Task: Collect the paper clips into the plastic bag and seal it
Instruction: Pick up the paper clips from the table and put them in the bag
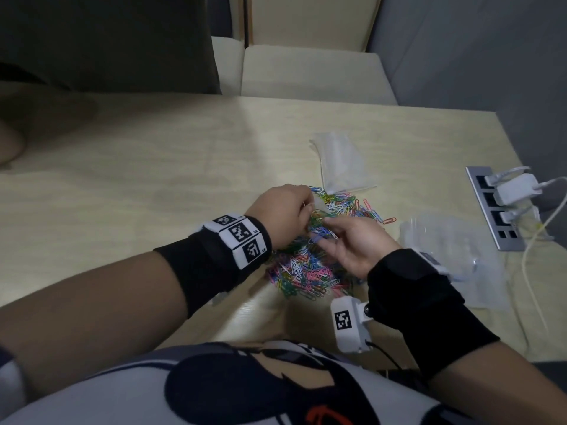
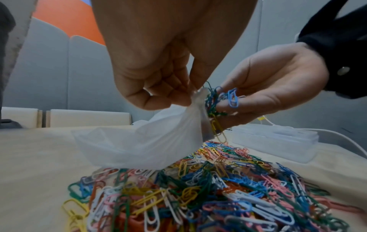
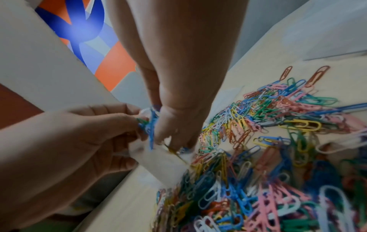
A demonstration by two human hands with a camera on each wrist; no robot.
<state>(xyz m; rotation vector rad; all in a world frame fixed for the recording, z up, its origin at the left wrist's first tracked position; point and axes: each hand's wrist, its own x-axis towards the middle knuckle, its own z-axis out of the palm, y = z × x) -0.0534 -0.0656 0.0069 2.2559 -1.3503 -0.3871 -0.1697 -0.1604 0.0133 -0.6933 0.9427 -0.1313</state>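
Observation:
A heap of coloured paper clips (image 1: 306,271) (image 2: 198,196) (image 3: 258,172) lies on the pale wooden table (image 1: 153,179). My left hand (image 1: 310,207) (image 2: 190,95) (image 3: 127,125) pinches the edge of a translucent plastic bag (image 1: 340,161) (image 2: 143,146) (image 3: 158,160) and lifts it above the heap. The rest of the bag trails away over the table. My right hand (image 1: 325,228) (image 2: 224,102) (image 3: 174,133) grips a small bunch of clips (image 1: 322,233) (image 2: 232,97) (image 3: 149,127) right against the bag's raised edge. Whether the bag's mouth is open is hidden.
A clear plastic container (image 1: 445,240) (image 2: 274,141) lies to the right of the heap. Further right, a recessed socket strip (image 1: 491,210) holds white chargers with cables running toward the table's near edge. A beige seat (image 1: 306,72) stands beyond the table.

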